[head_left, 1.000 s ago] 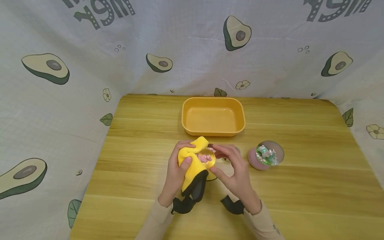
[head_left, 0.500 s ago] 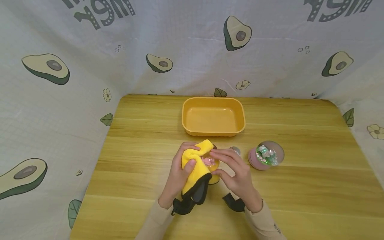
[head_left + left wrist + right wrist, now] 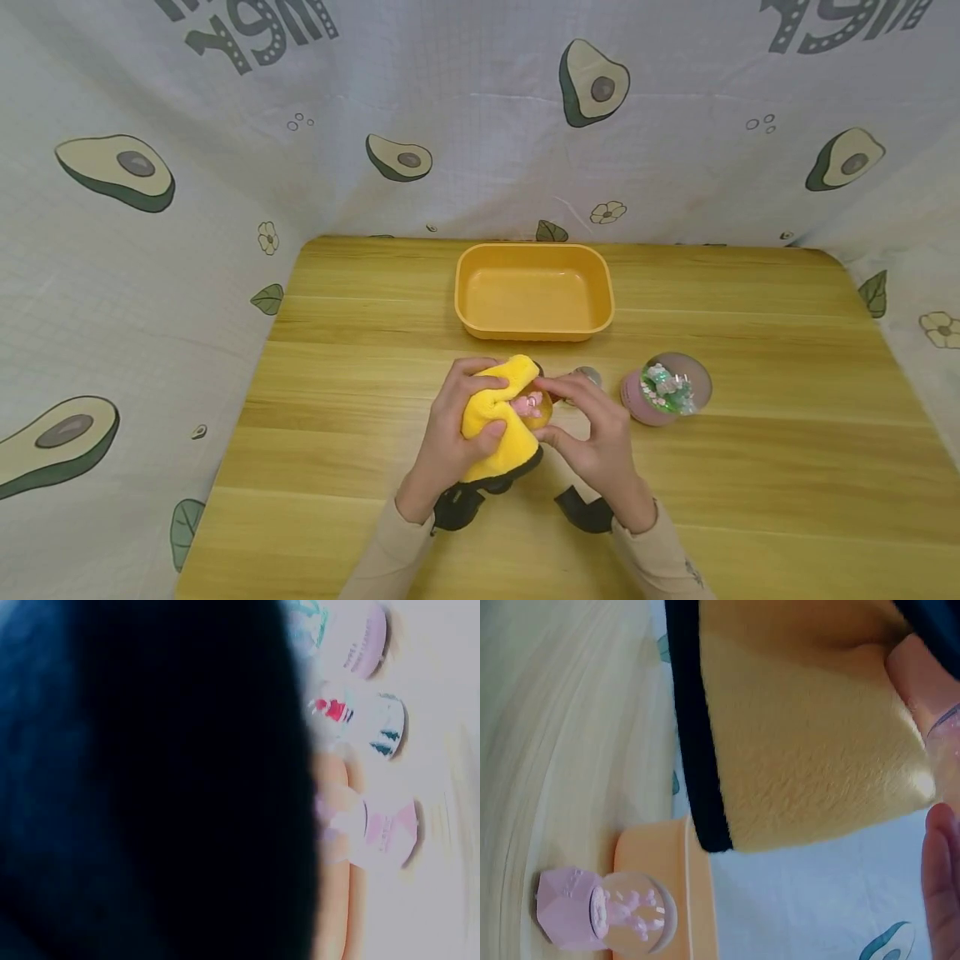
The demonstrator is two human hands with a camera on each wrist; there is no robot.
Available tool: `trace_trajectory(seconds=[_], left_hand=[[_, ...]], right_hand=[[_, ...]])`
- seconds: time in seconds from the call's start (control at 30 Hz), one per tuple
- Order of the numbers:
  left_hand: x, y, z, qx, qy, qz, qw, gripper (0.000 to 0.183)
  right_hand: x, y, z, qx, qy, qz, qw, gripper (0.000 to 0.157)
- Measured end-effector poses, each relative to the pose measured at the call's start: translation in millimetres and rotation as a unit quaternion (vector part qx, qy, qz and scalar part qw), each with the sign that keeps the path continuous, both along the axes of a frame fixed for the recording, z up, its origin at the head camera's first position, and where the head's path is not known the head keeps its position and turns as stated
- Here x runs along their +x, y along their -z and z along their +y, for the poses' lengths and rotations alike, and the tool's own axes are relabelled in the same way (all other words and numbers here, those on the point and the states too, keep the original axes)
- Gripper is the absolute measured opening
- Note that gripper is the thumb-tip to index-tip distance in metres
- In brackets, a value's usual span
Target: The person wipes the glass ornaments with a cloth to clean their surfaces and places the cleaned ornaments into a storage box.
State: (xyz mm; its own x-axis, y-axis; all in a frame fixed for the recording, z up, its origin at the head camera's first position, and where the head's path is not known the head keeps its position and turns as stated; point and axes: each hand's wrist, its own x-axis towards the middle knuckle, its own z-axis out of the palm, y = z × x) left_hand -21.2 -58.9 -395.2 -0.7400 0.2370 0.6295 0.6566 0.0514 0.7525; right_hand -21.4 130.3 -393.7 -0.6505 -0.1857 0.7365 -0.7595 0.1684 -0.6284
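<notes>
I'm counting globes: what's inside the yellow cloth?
Part of a globe with a pink figure shows past the edge of the cloth; in the head view, the rest is covered.

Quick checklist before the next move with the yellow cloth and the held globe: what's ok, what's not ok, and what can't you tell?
1. Left hand gripping the yellow cloth: ok.
2. Right hand at the held globe, thumb and fingers at its edge: ok; firmness, cannot tell.
3. Held globe's base in sight: not ok; the head view shows the cloth hiding it.
4. Purple-based globe standing on its base: ok.
5. Pink-based globe standing on its base: ok.
6. Left wrist view usable: not ok; a dark blur blocks more than half.
</notes>
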Motion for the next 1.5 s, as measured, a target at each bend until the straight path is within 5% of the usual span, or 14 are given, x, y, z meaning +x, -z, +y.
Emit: trace_trajectory(seconds=[0.1,0.2,0.43,0.57,0.9,1.3,1.5], left_hand=[[-1.5,0.7,0.9,-0.005,-0.005,0.026,0.9996,0.04],[-1.5,2.8,2.1,0.011,-0.017,0.012,0.9997,0.039],[3.6,2.4,2.5,0.109,0.0,-0.125,0.9862,0.041],[5.2,-0.1,1.9,0.119,0.014,-0.152,0.981,0.042],[1.0,1.1,1.1,0.017,-0.007,-0.027,0.9995,0.04],[-2.8,0.2,2.4,-0.036,0.0,0.064,0.9973,0.034],[-1.9,1.0,3.7,-0.063,-0.001,0.095,0.9935,0.033]], right_hand=[[2.6,-0.6,-0.4,-0.007,0.017,-0.031,0.999,0.054],[3.9,-1.8,-1.9,-0.006,0.023,-0.047,0.999,0.054],[0.3,-4.8,-5.7,0.006,-0.018,0.018,1.0,0.051],[-0.6,-7.1,-6.2,0.016,-0.022,0.051,0.998,0.044],[0.7,-3.0,-1.6,0.001,0.001,0.008,1.0,0.052],[4.5,-8.4,-1.6,-0.016,0.03,-0.069,0.997,0.054],[8.4,-10.0,-1.4,-0.014,0.057,-0.138,0.989,0.03]])
